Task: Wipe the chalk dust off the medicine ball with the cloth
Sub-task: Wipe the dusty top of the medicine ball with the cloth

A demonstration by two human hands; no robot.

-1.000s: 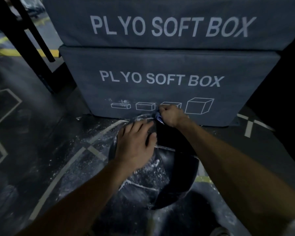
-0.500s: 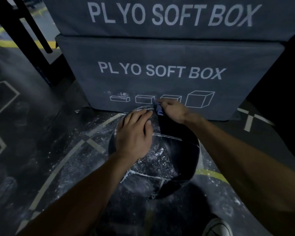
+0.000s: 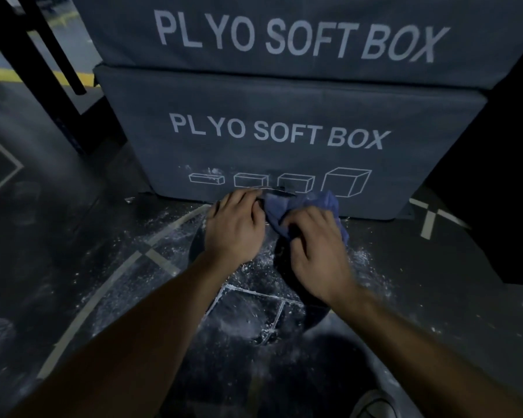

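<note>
Sat on the dark gym floor (image 3: 73, 236), close against the lower of two stacked grey plyo soft boxes (image 3: 284, 131): a black medicine ball (image 3: 248, 315), heavily speckled with white chalk dust (image 3: 254, 267) on its near and upper faces, white seam lines crossing its surface. Lay flat on the ball's upper left: the left hand (image 3: 234, 227), fingers straight and together, gripping nothing, fingertips reaching toward the far edge of the ball just beside the cloth. Bunched on the ball's top right, at the foot of the lower box: a blue cloth (image 3: 302, 203), crumpled under and ahead of the right hand (image 3: 317, 251), whose curled fingers clutched its folds and pressed it onto the ball. Scattered over the floor around the ball, along a pale curved floor line (image 3: 103, 291): more chalk powder. Stood at upper left: a black metal frame (image 3: 43, 55), with yellow floor tape (image 3: 18, 75) behind it. Showed at the bottom edge: part of a shoe (image 3: 372, 405).
</note>
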